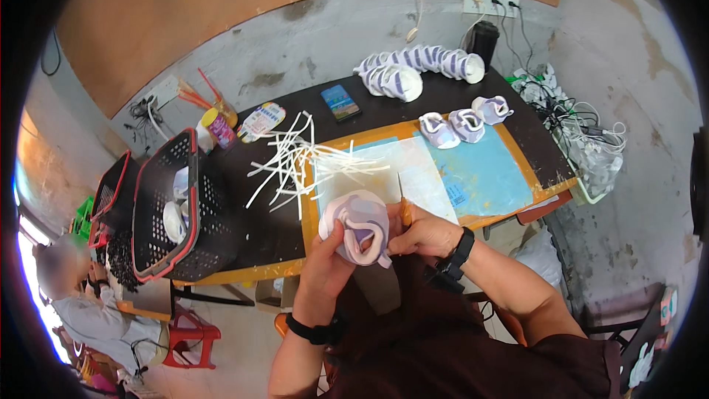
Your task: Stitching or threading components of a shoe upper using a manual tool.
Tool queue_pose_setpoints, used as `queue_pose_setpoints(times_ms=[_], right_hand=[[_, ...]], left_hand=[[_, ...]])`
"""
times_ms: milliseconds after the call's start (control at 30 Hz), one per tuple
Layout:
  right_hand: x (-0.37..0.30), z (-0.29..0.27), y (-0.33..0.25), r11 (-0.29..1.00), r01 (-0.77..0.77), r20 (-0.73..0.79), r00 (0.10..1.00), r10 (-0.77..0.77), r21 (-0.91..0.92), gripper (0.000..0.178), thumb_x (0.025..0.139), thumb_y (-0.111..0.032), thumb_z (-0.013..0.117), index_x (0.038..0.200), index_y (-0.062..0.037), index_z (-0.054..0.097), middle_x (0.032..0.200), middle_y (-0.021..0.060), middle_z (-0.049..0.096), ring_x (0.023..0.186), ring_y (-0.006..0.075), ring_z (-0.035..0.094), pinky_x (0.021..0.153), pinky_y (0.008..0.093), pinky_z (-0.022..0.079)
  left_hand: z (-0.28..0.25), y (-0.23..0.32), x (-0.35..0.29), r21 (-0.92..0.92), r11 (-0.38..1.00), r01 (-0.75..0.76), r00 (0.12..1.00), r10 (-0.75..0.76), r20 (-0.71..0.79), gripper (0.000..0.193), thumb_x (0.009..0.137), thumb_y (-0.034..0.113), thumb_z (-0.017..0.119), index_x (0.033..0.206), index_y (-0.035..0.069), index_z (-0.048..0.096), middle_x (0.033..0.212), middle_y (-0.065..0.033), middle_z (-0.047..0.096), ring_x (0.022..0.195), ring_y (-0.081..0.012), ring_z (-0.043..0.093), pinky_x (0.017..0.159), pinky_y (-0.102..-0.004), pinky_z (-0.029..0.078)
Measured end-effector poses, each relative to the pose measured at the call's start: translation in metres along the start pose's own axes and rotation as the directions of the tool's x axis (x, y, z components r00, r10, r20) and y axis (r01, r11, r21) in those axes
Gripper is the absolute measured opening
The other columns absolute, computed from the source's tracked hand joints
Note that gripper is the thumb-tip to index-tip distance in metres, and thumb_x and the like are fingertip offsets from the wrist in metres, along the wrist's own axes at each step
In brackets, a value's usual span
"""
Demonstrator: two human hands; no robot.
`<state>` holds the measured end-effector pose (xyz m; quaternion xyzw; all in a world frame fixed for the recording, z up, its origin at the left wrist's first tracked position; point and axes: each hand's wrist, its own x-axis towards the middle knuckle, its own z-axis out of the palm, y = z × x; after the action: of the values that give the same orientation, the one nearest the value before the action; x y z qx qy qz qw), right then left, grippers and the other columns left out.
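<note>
A small white and lilac baby shoe is held up in front of me, its padded opening turned toward me. My left hand is closed round its left side, the thumb near the opening. On the right side my right hand is closed with the fingertips close to the shoe's edge. From that hand sticks up a thin tool with an orange handle and a narrow pointed end; its exact kind does not show. Beyond the shoe lies a tangled heap of white strips, partly over a white sheet.
Three similar shoes stand on the blue mat; rows of shoes are behind. A phone and black tumbler sit farther back. A black basket is at left, with a seated person beyond. Cables hang right.
</note>
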<state>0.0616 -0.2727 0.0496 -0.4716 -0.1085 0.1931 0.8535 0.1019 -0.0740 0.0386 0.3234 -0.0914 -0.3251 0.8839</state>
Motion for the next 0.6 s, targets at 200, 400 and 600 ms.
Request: queue_pose_setpoints(times_ms=[200,400,600], right_hand=[[-0.005,-0.004,-0.048,0.999,0.046,-0.105,0.993,-0.044,0.013,0.025,0.080,0.001,0.069,0.104,-0.0007,0.065,0.074,-0.0026,0.061,0.049,-0.0013,0.040,0.043,0.0167,0.025],[0.025,-0.039,-0.163,0.777,0.102,-0.509,0.702,-0.499,-0.621,0.018,0.078,-0.013,0.075,0.089,-0.0008,0.069,0.067,0.0011,0.061,0.049,0.0040,0.045,0.043,0.0210,0.034],[0.111,-0.189,-0.194,0.422,-0.392,-0.556,0.348,-0.755,-0.818,0.031,0.065,-0.021,0.075,0.080,0.0055,0.068,0.078,0.0186,0.068,0.072,0.0268,0.068,0.063,0.0356,0.052]], left_hand=[[0.009,-0.010,0.025,-0.042,0.999,0.013,1.000,-0.014,-0.015,0.045,0.100,0.037,0.045,0.133,0.007,0.045,0.123,-0.0094,0.057,0.112,-0.0216,0.056,0.098,-0.0390,0.044],[-0.020,-0.004,0.017,0.880,0.454,-0.141,0.921,0.386,-0.052,0.015,0.090,0.006,0.059,0.103,0.000,0.064,0.089,-0.0073,0.064,0.080,-0.0156,0.059,0.076,-0.0298,0.047],[-0.066,0.010,0.007,0.961,-0.248,-0.122,0.762,0.598,0.251,0.011,0.080,-0.002,0.061,0.091,0.000,0.062,0.083,-0.0130,0.058,0.081,-0.0318,0.056,0.074,-0.0384,0.045]])
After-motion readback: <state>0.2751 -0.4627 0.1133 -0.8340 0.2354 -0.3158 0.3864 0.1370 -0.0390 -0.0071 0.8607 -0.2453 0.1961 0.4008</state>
